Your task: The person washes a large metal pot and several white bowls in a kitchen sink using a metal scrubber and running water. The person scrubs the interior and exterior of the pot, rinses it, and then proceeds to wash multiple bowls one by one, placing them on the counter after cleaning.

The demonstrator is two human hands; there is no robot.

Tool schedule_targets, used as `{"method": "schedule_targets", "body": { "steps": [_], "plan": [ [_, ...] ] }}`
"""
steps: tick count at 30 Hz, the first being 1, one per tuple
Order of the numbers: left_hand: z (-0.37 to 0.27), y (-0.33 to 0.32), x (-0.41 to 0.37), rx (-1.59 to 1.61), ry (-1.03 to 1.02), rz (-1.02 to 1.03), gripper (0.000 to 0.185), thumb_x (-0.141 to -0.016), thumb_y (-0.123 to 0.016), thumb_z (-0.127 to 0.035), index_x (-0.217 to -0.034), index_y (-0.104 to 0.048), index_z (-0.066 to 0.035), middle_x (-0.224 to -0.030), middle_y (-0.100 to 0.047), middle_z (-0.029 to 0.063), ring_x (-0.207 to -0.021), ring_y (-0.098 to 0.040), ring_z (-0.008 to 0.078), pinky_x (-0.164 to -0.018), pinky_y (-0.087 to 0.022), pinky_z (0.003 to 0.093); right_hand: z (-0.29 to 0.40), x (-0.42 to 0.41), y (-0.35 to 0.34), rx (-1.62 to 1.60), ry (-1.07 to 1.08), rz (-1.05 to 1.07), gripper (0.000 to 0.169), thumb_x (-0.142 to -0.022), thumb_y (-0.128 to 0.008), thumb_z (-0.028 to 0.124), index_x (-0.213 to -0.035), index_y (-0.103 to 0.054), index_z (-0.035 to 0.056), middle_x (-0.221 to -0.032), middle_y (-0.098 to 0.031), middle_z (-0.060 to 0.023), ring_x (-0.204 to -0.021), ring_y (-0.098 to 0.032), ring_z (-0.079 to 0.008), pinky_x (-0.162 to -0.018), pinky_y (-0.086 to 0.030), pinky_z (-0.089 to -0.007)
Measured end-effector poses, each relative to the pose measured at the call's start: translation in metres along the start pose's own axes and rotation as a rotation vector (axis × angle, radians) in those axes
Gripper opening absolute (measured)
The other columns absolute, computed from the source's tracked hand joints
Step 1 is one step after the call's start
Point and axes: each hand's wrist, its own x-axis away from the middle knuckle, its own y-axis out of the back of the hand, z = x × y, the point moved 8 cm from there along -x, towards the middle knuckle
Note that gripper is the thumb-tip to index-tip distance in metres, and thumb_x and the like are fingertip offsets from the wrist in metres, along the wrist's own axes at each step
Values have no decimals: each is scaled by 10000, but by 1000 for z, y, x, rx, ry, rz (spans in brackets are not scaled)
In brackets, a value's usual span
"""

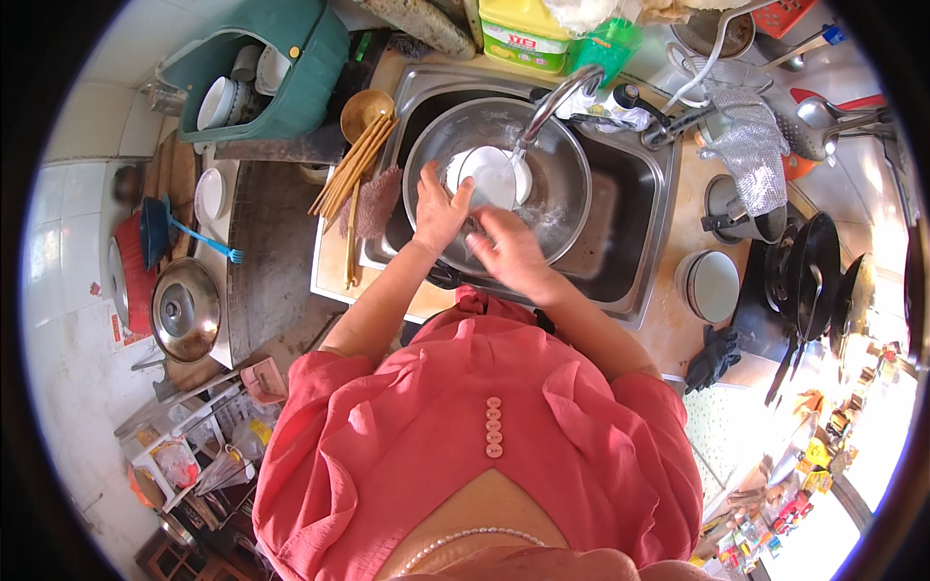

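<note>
Under the running faucet (556, 102), a white bowl (492, 174) is tilted inside a large stainless steel basin (559, 225). My left hand (439, 210) grips the bowl's left edge, with the thumb over the rim. Just below the bowl is my right hand (508, 250), blurred, its fingers curled toward the bowl's lower edge. Whether those fingers hold anything cannot be made out. Another white dish (456, 165) shows partly behind the bowl. The basin sits in a stainless steel sink (657, 218).
Left of the sink lie wooden chopsticks (356, 171), a wooden ladle (365, 116) and a brown cloth (378, 203). Stacked bowls (713, 287) and black gloves (712, 359) are on the right counter. A green dish box (312, 80) stands back left; a yellow detergent jug (524, 33) stands behind the sink.
</note>
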Motion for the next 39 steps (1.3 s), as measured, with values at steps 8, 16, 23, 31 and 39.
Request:
{"method": "schedule_targets", "body": {
  "steps": [8,16,23,31,39],
  "plan": [
    [30,-27,24,822,605,84,671,-767,-621,-247,-1292,-239,-78,-971,-502,143,-706,-560,189,-465,-441,298,-13,-6,-25,218,96,89,169,-719,-614,65,-883,-582,43,-824,-603,-153,-862,-590,-326,-785,-470,-435],
    [32,-22,19,893,620,247,723,-738,-597,-175,-1348,-221,-86,-975,-517,120,-672,-557,191,-489,-431,302,-22,-5,-17,273,270,212,174,-735,-607,73,-908,-614,68,-928,-649,-90,-943,-607,-243,-977,-363,-436],
    [40,-30,24,864,652,253,801,-735,-585,-166,-1404,-152,-88,-937,-528,125,-617,-529,186,-475,-415,311,-24,-2,-26,184,196,196,129,-765,-576,135,-875,-603,72,-919,-628,-87,-915,-597,-267,-975,-363,-450],
    [28,-29,24,869,618,118,712,-720,-566,-137,-1359,-259,-65,-947,-519,107,-616,-501,163,-531,-403,280,-24,-13,-36,106,-111,213,130,-774,-583,108,-899,-609,84,-928,-637,-81,-982,-586,-255,-992,-337,-434],
    [35,-29,18,802,607,132,681,-741,-549,-134,-1354,-267,-41,-1011,-506,97,-795,-519,168,-611,-465,320,-23,-8,-39,139,31,209,192,-773,-587,150,-951,-606,80,-1017,-637,-73,-989,-593,-247,-1007,-347,-447]
  ]
}}
